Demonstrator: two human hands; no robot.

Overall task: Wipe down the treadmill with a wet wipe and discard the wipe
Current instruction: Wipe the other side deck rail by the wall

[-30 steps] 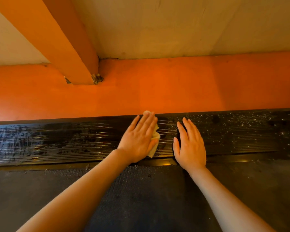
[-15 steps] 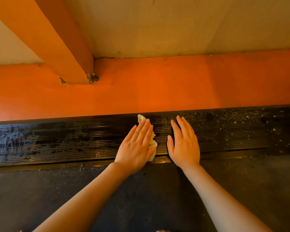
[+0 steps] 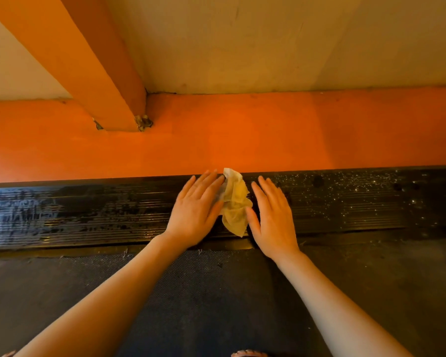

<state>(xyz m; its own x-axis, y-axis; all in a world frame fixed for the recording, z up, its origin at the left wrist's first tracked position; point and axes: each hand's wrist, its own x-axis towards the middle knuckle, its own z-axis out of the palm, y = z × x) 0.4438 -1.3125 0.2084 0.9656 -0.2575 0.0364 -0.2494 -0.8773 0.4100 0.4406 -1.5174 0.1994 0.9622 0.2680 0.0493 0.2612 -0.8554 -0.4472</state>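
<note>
Yellowed wet wipe (image 3: 234,202) had come out from under the left hand (image 3: 195,211) and lay crumpled on the ribbed black side rail (image 3: 345,202) of the treadmill, between the two hands. One second earlier the left palm covered most of it, with only an edge showing; half a second earlier a corner poked out past the fingertips. Left hand was now flat on the rail, fingers straight and slightly spread, index side touching the wipe's left edge. Right hand (image 3: 273,217) was flat too, fingers straight and close together, thumb side against the wipe's right edge; neither hand gripped it. Rail left of the wipe looked wet and streaked (already wiped, I judged); rail right of the wipe was dry and dusted with specks, so roughly half that rail was left. Likely a regrip or refold of the wipe. Orange frame (image 3: 268,140) lay beyond the rail, dark belt (image 3: 216,305) on the near side.
</note>
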